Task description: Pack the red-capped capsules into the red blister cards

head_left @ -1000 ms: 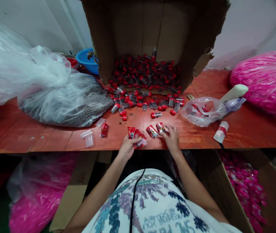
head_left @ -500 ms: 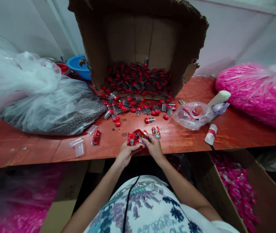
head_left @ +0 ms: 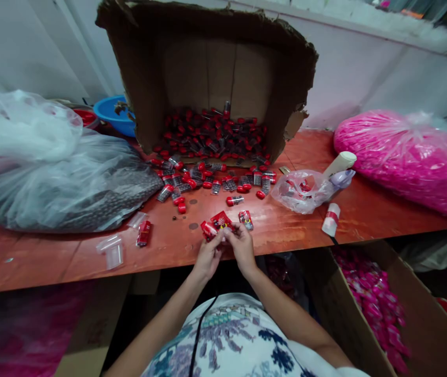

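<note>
Near the table's front edge, my left hand (head_left: 209, 255) and my right hand (head_left: 242, 248) meet with fingertips pinched together. Between them are red printed labels (head_left: 221, 220), which look like flat, glossy wrappers; the fingers cover their lower part. How many pieces each hand grips is hard to make out. Just beyond my right fingers lies another small red printed piece (head_left: 246, 220). A red roll of wrappers (head_left: 144, 233) rests to the left, beside clear plastic tubes (head_left: 114, 255). A red-capped tube with dark beads (head_left: 235, 200) lies ahead of my hands.
A torn cardboard box (head_left: 300, 63) lies on its side, spilling many red-capped tubes (head_left: 211, 144). Bags of dark beads (head_left: 101, 188) and pink pieces (head_left: 400, 157) flank it. A small clear bag (head_left: 302, 191) and a white roll (head_left: 331, 220) sit right. Below is a carton (head_left: 427, 319).
The camera view has shifted, so the table things appear further left. My hands have drawn closer together, and the red labels now fan out above the fingertips.
</note>
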Demonstrator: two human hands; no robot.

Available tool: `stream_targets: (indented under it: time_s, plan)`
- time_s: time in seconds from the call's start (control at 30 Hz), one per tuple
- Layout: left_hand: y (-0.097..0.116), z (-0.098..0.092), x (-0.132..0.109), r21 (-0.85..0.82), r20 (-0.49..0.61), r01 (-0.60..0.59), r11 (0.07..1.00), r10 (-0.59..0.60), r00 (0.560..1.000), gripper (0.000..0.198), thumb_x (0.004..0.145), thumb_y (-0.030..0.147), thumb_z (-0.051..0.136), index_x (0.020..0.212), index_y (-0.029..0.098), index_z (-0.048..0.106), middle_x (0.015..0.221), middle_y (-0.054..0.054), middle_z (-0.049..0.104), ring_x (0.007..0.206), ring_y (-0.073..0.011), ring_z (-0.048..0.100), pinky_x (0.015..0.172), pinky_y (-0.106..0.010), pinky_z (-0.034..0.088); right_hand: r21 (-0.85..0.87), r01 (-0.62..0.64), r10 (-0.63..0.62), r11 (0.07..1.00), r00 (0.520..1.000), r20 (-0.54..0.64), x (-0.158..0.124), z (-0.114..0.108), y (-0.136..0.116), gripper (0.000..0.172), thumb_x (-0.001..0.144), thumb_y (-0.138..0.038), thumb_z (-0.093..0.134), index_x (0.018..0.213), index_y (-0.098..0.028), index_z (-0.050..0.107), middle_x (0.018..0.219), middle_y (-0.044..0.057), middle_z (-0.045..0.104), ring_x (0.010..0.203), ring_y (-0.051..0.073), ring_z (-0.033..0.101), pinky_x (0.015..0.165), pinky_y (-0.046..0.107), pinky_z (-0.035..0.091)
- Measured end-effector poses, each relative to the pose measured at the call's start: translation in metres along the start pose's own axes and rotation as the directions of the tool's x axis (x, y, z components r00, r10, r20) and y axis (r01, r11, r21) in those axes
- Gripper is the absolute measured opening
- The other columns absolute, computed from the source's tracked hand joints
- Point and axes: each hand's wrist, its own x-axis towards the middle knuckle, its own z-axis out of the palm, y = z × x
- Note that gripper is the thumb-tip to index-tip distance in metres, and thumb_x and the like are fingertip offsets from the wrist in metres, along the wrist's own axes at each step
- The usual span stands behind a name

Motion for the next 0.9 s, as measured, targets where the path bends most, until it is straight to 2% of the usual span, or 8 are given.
stream_targets:
  time_s: [0.2,0.37,0.47,0.57,0.7,0.77,0.87,0.9]
  plan:
    - [0.008,-0.004,0.014,-0.062,-0.164,-0.127,0.990,0.116,0.980,0.020,0.067,0.023,0.076,0.080,0.013,0.065,0.074,-0.003,0.070,0.070,-0.0160,0.067,0.074,-0.031,0.056,-0.176,0.088,-0.092,0.980,0.996,-0.018,0.005,-0.008,0.000,0.018,0.073,-0.034,0.066,0.082,-0.018,0.064,0.080,0.000,0.064,0.067,0.013,0.058,0.062,0.024,0.049]
    - [0.014,-0.006,0.009,-0.002,-0.112,-0.110,0.994,0.109,0.988,0.025,0.059,0.024,0.082,0.069,0.013,0.062,0.061,0.002,0.064,0.059,-0.0126,0.064,0.068,-0.029,0.058,-0.258,0.094,-0.086,0.962,0.995,0.043,0.018,-0.008,-0.004,0.016,0.077,-0.027,0.059,0.083,-0.018,0.070,0.072,0.000,0.066,0.070,0.016,0.060,0.067,0.027,0.048]
    - [0.017,-0.008,0.010,0.080,-0.088,-0.079,0.994,0.086,0.992,0.041,0.048,0.016,0.086,0.084,0.016,0.066,0.069,0.003,0.068,0.059,-0.0123,0.065,0.061,-0.022,0.057,-0.324,0.198,-0.161,0.925,0.977,0.139,0.019,-0.003,-0.005,0.017,0.080,-0.021,0.057,0.087,-0.021,0.072,0.081,0.000,0.068,0.078,0.016,0.062,0.071,0.026,0.047]
    - [0.022,-0.011,0.021,0.110,-0.057,-0.050,0.993,0.057,0.997,0.041,0.049,0.012,0.084,0.087,0.015,0.068,0.078,0.000,0.071,0.065,-0.0154,0.067,0.058,-0.022,0.057,-0.456,0.317,-0.215,0.832,0.941,0.262,0.025,-0.003,-0.007,0.014,0.081,-0.023,0.058,0.084,-0.023,0.072,0.080,-0.002,0.067,0.075,0.014,0.061,0.068,0.023,0.045]
    - [0.028,-0.011,0.029,0.052,-0.162,-0.127,0.991,0.134,0.978,0.024,0.057,0.002,0.075,0.077,0.013,0.068,0.077,0.001,0.071,0.068,-0.0117,0.066,0.065,-0.018,0.057,-0.557,0.401,-0.099,0.727,0.864,0.493,0.047,-0.013,-0.020,0.017,0.085,-0.029,0.057,0.080,-0.021,0.071,0.073,-0.003,0.066,0.068,0.012,0.059,0.062,0.020,0.043]
    - [0.030,-0.010,0.026,0.029,-0.184,-0.187,0.982,0.189,0.965,0.022,0.060,-0.001,0.071,0.077,0.013,0.067,0.076,0.001,0.070,0.067,-0.0110,0.066,0.064,-0.018,0.057,-0.610,0.443,-0.161,0.657,0.873,0.461,0.068,-0.022,-0.027,0.019,0.089,-0.025,0.051,0.092,-0.022,0.069,0.089,-0.001,0.069,0.081,0.013,0.061,0.071,0.021,0.045]
    - [0.032,-0.007,0.020,0.064,-0.176,-0.149,0.987,0.158,0.972,0.022,0.064,-0.002,0.068,0.080,0.013,0.066,0.072,-0.001,0.069,0.059,-0.0124,0.065,0.046,-0.016,0.051,-0.841,0.424,-0.275,0.335,0.898,0.343,0.104,-0.035,-0.032,0.026,0.091,-0.017,0.045,0.107,-0.023,0.065,0.109,0.004,0.065,0.100,0.016,0.057,0.086,0.026,0.043]
    - [0.032,-0.007,0.018,0.063,-0.177,-0.120,0.991,0.129,0.976,0.023,0.065,-0.003,0.066,0.082,0.013,0.066,0.074,-0.002,0.070,0.060,-0.0132,0.066,0.045,-0.016,0.051,-0.855,0.419,-0.270,0.307,0.899,0.344,0.115,-0.039,-0.031,0.027,0.089,-0.015,0.047,0.110,-0.021,0.064,0.112,0.006,0.063,0.103,0.018,0.055,0.089,0.030,0.042]
